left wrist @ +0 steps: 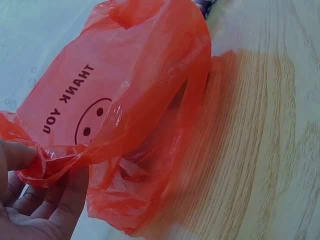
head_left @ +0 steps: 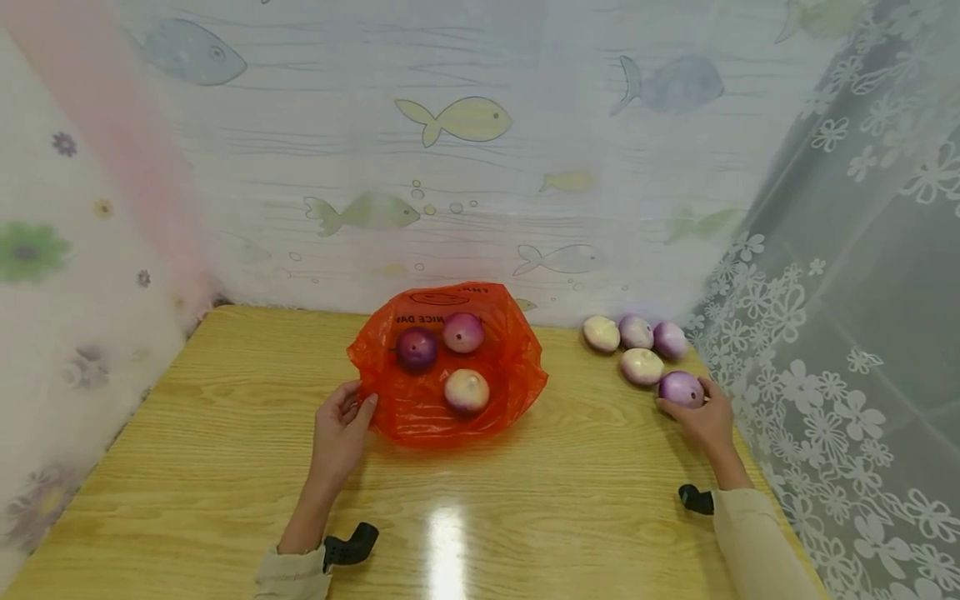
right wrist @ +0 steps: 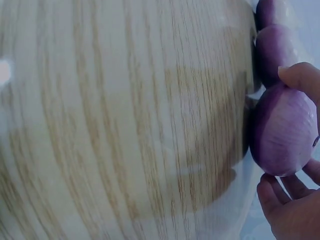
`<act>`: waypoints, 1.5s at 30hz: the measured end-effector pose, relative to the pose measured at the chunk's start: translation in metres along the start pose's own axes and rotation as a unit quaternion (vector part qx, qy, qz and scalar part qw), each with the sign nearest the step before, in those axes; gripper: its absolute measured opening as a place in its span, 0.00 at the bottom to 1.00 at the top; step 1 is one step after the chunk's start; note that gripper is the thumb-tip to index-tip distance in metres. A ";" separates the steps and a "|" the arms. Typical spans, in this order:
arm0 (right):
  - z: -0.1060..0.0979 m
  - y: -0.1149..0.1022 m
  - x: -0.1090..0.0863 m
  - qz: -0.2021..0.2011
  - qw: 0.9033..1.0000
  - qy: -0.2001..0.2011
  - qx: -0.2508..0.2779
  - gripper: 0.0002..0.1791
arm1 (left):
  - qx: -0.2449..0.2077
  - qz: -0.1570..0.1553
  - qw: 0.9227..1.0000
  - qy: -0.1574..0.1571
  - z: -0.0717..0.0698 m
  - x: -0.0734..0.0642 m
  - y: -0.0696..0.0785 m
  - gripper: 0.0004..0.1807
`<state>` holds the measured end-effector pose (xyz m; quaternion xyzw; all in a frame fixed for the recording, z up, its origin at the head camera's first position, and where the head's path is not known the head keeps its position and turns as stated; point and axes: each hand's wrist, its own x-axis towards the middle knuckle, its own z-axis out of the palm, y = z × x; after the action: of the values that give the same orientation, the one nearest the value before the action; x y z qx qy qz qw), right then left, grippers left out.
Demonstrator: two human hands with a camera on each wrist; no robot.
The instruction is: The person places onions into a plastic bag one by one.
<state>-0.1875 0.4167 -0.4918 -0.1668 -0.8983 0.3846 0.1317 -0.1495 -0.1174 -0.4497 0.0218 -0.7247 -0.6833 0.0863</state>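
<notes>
An opened red plastic bag (head_left: pixel 513 367) lies spread on the table with three onions inside: a dark purple onion (head_left: pixel 417 349), a lighter purple onion (head_left: pixel 463 332) and a pale-topped onion (head_left: pixel 467 391). At its left edge my left hand (head_left: pixel 339 429) pinches the rim between thumb and fingers. In the left wrist view the bunched plastic (left wrist: pixel 52 162) shows in that grip. Off to the right, my right hand (head_left: pixel 711 421) holds a purple onion (head_left: pixel 681 390), thumb and fingertips around its sides. Several other onions (head_left: pixel 642 367) sit just behind it.
The wooden table (head_left: pixel 570 500) meets a fish-patterned curtain (head_left: pixel 465 121) at the back. A sheer flowered curtain (head_left: pixel 847 400) hangs along the right edge, near my right hand. On the left is another patterned curtain (head_left: pixel 82 333).
</notes>
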 end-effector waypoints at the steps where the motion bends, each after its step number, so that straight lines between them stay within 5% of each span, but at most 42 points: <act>1: 0.000 0.000 0.000 0.003 1.000 -0.002 -0.001 0.51 | 0.001 -0.001 1.000 0.000 0.000 0.000 0.000 0.14; 20: -0.008 0.009 -0.008 0.024 0.999 -0.037 0.019 0.53 | 0.004 -0.011 1.000 0.002 0.001 -0.002 0.003 0.15; 27: -0.008 0.009 -0.011 0.032 0.998 -0.031 0.045 0.53 | 0.003 -0.012 1.000 0.000 -0.001 0.003 -0.008 0.16; 38: 0.006 -0.006 -0.024 0.015 0.995 0.053 0.088 0.45 | 0.013 0.007 1.000 0.016 -0.004 0.008 -0.029 0.16; 45: 0.016 -0.026 -0.039 0.002 0.984 0.045 0.172 0.41 | 0.009 -0.008 1.000 0.009 -0.006 0.007 -0.025 0.17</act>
<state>-0.1628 0.3736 -0.4871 -0.1605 -0.8117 0.5253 0.1985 -0.1572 -0.1263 -0.4736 0.0345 -0.7301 -0.6770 0.0866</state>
